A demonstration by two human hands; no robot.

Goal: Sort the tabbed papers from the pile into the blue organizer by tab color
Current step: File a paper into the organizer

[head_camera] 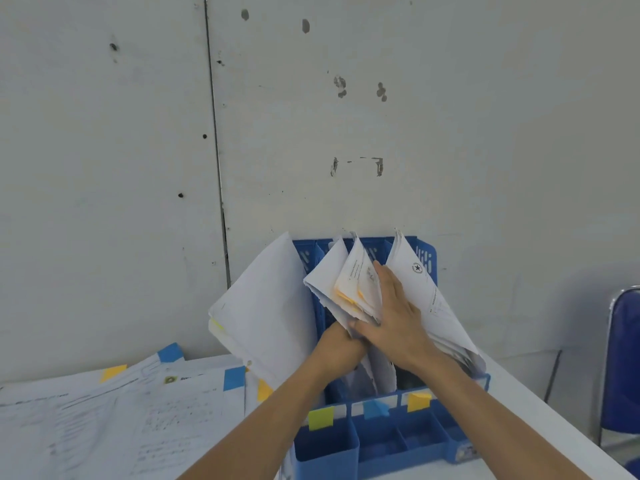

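Observation:
The blue organizer (pixel 381 441) stands against the wall, with yellow-green (pixel 321 418), blue (pixel 375 408) and orange (pixel 419 401) tab labels on its front rail. Paper bundles lean out of its slots: a left one (pixel 263 313), a middle one (pixel 349 285) with orange tabs, a right one (pixel 429 289). My right hand (pixel 394 317) lies flat on the middle bundle, thumb hooked under its edge. My left hand (pixel 337 348) is closed around that bundle's lower edge. The pile of tabbed papers (pixel 114 417) spreads over the table at left.
The white table (pixel 540 410) ends at the right near a blue chair (pixel 623 362). A grey wall (pixel 346 133) stands directly behind the organizer. Small front compartments (pixel 398 438) of the organizer face me.

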